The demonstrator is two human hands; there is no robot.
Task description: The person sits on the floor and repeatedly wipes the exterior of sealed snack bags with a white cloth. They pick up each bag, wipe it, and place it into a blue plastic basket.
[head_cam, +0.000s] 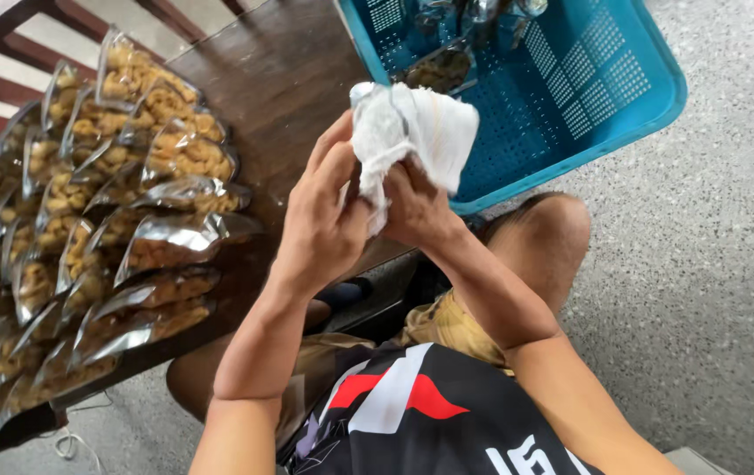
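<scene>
Both the left hand and right hand clutch a white cloth, wiping, snack pouches at nine o'clock on the counter.

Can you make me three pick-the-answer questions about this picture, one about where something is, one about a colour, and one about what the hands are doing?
1. Where do the snack bags lie?
A. On the dark wooden table
B. On the person's lap
C. On the grey floor

2. What colour is the basket?
A. Red
B. Blue
C. Yellow

3. What are the two hands doing?
A. Resting flat on the table
B. Hanging empty in the air
C. Holding a white cloth together

Answers:
1. A, the shiny bags lie in overlapping rows on the table.
2. B, its holed plastic walls and rim are blue.
3. C, the left hand and the right hand both grip the white cloth, which is bunched up above them.
</scene>
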